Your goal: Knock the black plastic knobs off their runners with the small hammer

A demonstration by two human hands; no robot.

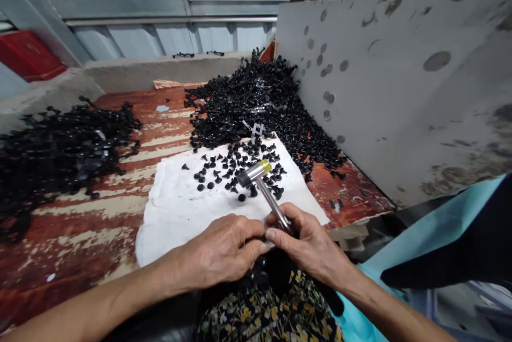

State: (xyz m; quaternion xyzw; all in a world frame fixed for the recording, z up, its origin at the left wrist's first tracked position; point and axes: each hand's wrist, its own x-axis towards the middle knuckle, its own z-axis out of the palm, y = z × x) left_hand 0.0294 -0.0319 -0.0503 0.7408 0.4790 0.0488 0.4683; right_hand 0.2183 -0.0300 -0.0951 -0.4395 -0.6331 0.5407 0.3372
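Note:
A small mallet [269, 196] with a metal shaft points away from me, its head black at one end and yellow at the other. My right hand [304, 235] is closed around the lower part of its handle. My left hand [228, 248] is pinched close beside it, fingertips nearly meeting the right thumb; what they hold is mostly hidden. Dark pieces [259, 272] show just below the fingers, over my lap. Beyond the mallet head, many small black mushroom-shaped plastic pieces [224, 163] lie scattered on a white cloth [172, 214].
A large heap of black plastic parts [256, 96] rises behind the cloth, and another heap [68, 150] lies at left on the worn red tabletop [132, 187]. A grey spotted panel [392, 91] walls off the right side. A red box [30, 56] is at far left.

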